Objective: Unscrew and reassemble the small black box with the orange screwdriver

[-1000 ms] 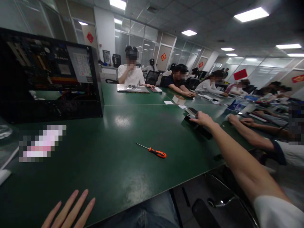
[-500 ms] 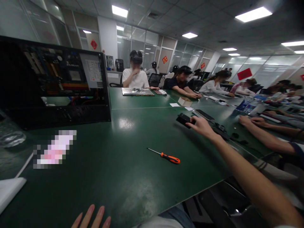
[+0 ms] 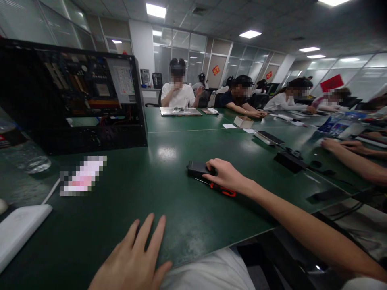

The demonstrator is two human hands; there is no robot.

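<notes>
One right hand grasps a black, oblong, plastic-looking case from above, seemingly for control; the left hand is splayed, empty.

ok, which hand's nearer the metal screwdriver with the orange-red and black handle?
Right. The right hand, holding a black rectangular block, is right at the screwdriver; the left hand is apart, nearer the camera.

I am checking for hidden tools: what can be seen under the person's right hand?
Under the right hand is a black box, its left end showing; a screwdriver shows along its near side. The hand covers the box's right part; anything beneath the box is hidden.
</notes>
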